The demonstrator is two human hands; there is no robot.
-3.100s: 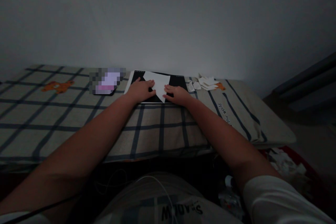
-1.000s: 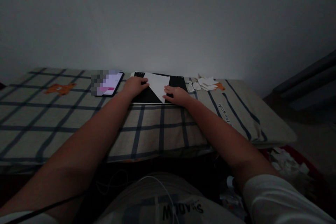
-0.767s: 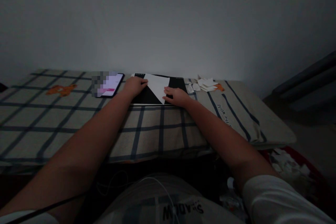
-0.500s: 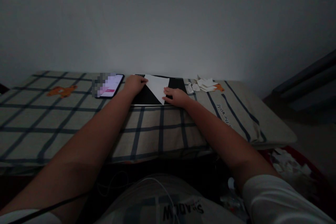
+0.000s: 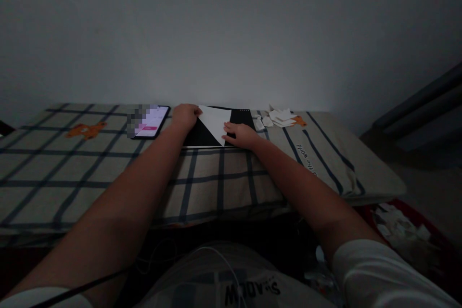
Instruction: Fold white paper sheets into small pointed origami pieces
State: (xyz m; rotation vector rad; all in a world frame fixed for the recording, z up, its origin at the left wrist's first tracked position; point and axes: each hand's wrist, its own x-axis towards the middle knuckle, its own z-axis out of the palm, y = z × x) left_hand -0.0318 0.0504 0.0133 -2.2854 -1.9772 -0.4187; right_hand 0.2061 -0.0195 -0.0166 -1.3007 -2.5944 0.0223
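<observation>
Hands first: left hand [image 5: 186, 116] is over the left end of the black pad [image 5: 201, 137], thumb and fingers drawn close at the upper left of the white paper [image 5: 215, 124]; can't tell from here if it's pinching. Right hand [image 5: 242, 135] is loosely spread, fingertips on the paper's right side.

Risks, big to small.

Plaid cloth [image 5: 206, 187]: looks soft. If a forearm drags it, I'd expect everything on it to shift.

Black pad: pale edge along the front, so maybe more than 1 layer. Sideways pull could slide those layers or skew the pad.

White paper: flat on the pad, between the 2 hands, pointed end at the pad's front edge near the right thumb. Main failure for me: hands working against each other, giving a crease or tear. Too little weight on the right and the sheet could swivel.

Phone [image 5: 156, 119]: just beside the left hand. A wide move that way could knock it.

Paper scraps [image 5: 281, 118]: loose, just right of the pad. Careless right-hand sweep could scatter them.
</observation>
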